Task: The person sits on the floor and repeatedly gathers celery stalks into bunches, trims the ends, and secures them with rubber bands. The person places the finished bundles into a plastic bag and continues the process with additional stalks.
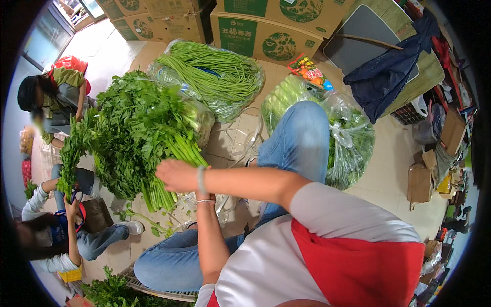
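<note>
A big heap of leafy celery [134,115] lies on the floor before me, its pale green stalks pointing towards me. My right hand [172,175] reaches across my left wrist and is over the stalks, fingers bent and partly hidden. Only the wrist end of my left hand [204,195] shows below my right forearm. The rest of it is covered, close to the butt ends of a celery bunch [188,147]. A pale bracelet [200,179] circles my right wrist. Loose trimmings [161,228] are scattered by my feet.
Bagged long beans [215,73] lie beyond the celery; bagged greens [351,149] stand beside my knee. Cardboard cartons [264,34] line the back. At left, a person [50,226] holds a celery bunch and dark-handled scissors [74,195]; another person [65,88] crouches farther off.
</note>
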`<state>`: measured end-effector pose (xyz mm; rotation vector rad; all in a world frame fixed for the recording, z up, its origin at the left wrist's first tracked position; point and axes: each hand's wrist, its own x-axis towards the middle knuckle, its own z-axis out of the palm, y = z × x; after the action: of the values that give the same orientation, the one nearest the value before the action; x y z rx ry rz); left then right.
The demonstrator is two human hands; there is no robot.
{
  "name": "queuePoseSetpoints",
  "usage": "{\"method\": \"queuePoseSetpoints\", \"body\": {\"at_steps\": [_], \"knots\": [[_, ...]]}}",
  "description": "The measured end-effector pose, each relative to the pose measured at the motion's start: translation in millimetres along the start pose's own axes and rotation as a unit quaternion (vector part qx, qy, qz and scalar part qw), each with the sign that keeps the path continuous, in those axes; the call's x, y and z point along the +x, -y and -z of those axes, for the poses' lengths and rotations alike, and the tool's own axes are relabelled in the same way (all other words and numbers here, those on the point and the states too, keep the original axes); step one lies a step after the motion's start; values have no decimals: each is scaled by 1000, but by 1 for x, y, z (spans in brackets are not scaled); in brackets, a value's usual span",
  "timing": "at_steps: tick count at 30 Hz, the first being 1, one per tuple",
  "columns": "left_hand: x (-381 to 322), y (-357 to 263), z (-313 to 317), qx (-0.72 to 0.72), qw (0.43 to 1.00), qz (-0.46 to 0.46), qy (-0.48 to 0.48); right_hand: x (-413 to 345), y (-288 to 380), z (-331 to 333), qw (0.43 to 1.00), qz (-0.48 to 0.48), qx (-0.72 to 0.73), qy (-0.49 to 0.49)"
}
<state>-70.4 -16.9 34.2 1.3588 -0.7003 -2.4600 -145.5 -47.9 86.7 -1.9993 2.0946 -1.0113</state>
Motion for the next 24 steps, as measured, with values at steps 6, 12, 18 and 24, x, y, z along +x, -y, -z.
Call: {"method": "queuePoseSetpoints", "body": {"at_steps": [6,12,18,24], "knots": [[3,2,16,168,985,-38,-22,16,86,-13,888,-85,-175,418],[0,-13,36,20,999,-2,46,-4,16,137,921,-224,-18,318],[-8,-19,28,33,989,25,140,-133,-98,124,906,-354,166,162],[-18,-20,14,-137,975,55,164,-158,-114,10,872,-337,346,85]]}}
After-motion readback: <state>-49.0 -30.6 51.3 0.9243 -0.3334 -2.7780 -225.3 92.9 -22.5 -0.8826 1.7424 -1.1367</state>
